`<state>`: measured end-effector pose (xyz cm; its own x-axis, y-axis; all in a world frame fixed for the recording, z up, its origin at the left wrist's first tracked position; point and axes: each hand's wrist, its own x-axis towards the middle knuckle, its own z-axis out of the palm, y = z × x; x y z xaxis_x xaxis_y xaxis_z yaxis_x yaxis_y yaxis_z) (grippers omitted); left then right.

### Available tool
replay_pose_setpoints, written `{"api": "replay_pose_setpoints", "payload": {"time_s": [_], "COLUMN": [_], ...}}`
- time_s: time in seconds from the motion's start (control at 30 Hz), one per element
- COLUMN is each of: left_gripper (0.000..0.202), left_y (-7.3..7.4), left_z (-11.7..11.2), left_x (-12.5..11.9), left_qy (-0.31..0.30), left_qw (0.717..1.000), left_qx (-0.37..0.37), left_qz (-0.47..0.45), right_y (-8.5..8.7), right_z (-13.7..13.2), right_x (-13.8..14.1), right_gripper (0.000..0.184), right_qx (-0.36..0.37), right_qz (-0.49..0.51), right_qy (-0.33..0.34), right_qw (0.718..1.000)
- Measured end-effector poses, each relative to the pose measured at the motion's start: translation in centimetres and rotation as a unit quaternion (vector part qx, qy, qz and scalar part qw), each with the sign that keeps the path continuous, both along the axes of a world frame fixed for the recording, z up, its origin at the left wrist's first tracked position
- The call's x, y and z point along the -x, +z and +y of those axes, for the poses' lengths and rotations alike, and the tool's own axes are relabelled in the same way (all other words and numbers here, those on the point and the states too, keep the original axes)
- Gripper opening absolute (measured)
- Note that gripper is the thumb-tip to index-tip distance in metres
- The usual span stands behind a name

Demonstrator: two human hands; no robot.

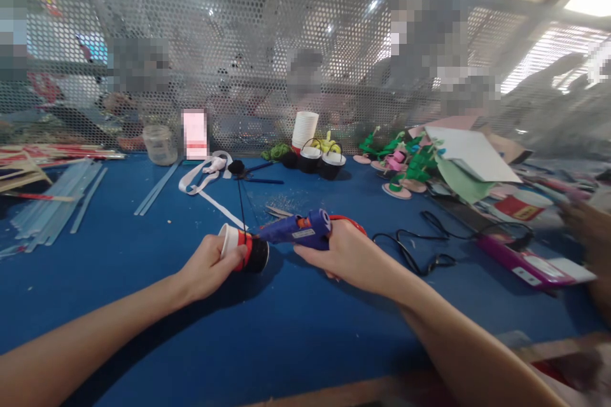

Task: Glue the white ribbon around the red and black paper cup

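Note:
My left hand (pixel 210 265) is closed round a small paper cup (pixel 244 248) lying on its side, white at the rim with a red band and a black base. A thin black thread runs up from the cup. My right hand (pixel 344 253) grips a blue glue gun (pixel 300 229), whose nozzle points left and touches the cup's black end. Both hands rest low over the blue table (pixel 267 331).
Clear glue sticks (pixel 57 203) lie at the left, a white ribbon (pixel 205 181) and stacked cups (pixel 304 130) at the back, green craft pieces (pixel 405 162) and papers at the right. A black cord (pixel 420 248) trails right of the gun. People sit behind a perforated screen (pixel 267 44).

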<state>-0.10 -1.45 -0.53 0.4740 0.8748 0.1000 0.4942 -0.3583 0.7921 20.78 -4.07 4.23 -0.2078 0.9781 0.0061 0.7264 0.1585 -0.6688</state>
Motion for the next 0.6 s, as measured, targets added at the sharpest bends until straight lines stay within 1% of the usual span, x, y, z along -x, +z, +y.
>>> {"api": "replay_pose_setpoints", "payload": {"time_s": [0.1,0.2,0.3,0.47,0.6], "left_gripper": [0.03,0.029,0.03,0.031,0.031], "left_y": [-0.28,-0.44,-0.41,-0.21,-0.24], "left_z": [0.06,0.1,0.18,0.25,0.19], "left_x": [0.09,0.12,0.09,0.01,0.07], "left_qy": [0.01,0.014,0.01,0.027,0.022], "left_qw": [1.0,1.0,1.0,0.999,1.0], "left_qx": [0.003,0.01,0.018,0.024,0.017], "left_qz": [-0.003,-0.006,-0.012,-0.007,-0.002], "right_y": [0.1,0.2,0.28,0.12,0.05], "right_z": [-0.04,-0.18,-0.41,-0.36,-0.37], "right_x": [0.02,0.13,0.18,0.21,0.13], "right_gripper": [0.024,0.017,0.013,0.014,0.012], "right_qx": [0.006,0.016,0.026,0.002,0.001], "right_qz": [-0.001,0.013,0.026,0.014,0.013], "right_qy": [0.0,-0.004,0.007,-0.002,0.004], "right_qw": [1.0,1.0,0.999,1.0,1.0]}}
